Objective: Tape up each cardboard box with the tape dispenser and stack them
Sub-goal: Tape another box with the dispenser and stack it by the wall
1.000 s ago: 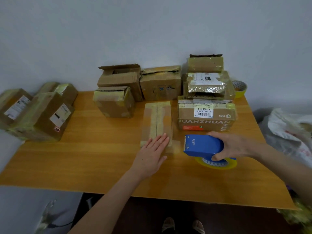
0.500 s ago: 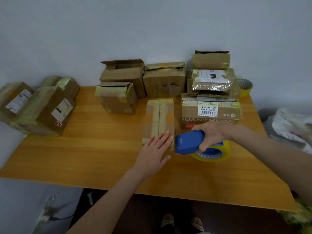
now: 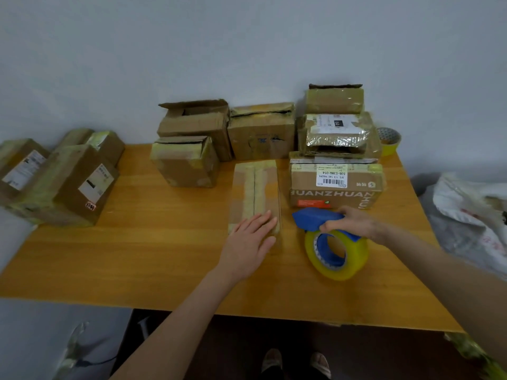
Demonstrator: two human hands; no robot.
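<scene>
Tabletop (image 3: 137, 256): flat box (image 3: 255, 185) lengthwise toward wall (image 3: 247, 50), tape dispenser (image 3: 312, 219) nose leftward.

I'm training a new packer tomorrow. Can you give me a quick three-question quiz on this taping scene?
1. True or false: the left hand lies flat on the near end of the long flat taped cardboard box.
2. What does the right hand grip? A) the blue plastic tape dispenser with its yellowish roll; B) a box flap; C) a shipping label.
3. Fill in: the spare yellow tape roll stands at the far ____ corner of the wooden table.

Key: 1 true; 2 A; 3 right.
</scene>
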